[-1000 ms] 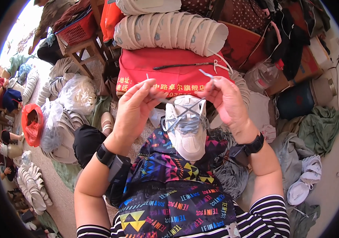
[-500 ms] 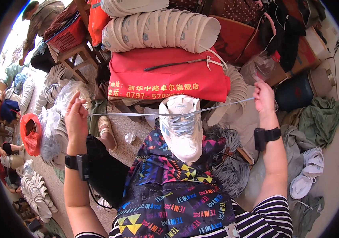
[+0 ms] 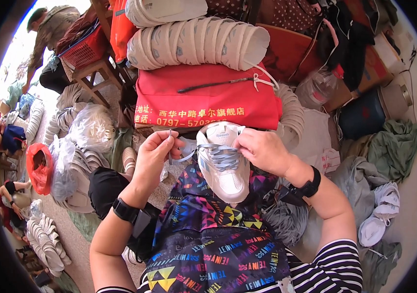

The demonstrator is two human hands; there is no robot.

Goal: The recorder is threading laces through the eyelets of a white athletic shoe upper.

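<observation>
white shoe [image 3: 224, 183] lies between left hand [image 3: 152, 157] and right hand [image 3: 265, 152]; right nearer.

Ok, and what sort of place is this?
Probably a small, informal shoe workshop: a partly laced white sneaker is in front, a row of nested pale shoe uppers lies beyond it, and a bundle of grey cords, likely laces, sits nearby.

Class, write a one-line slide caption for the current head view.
Left hand pinching a blue-grey lace, right hand at the side of a laced white shoe.
</observation>
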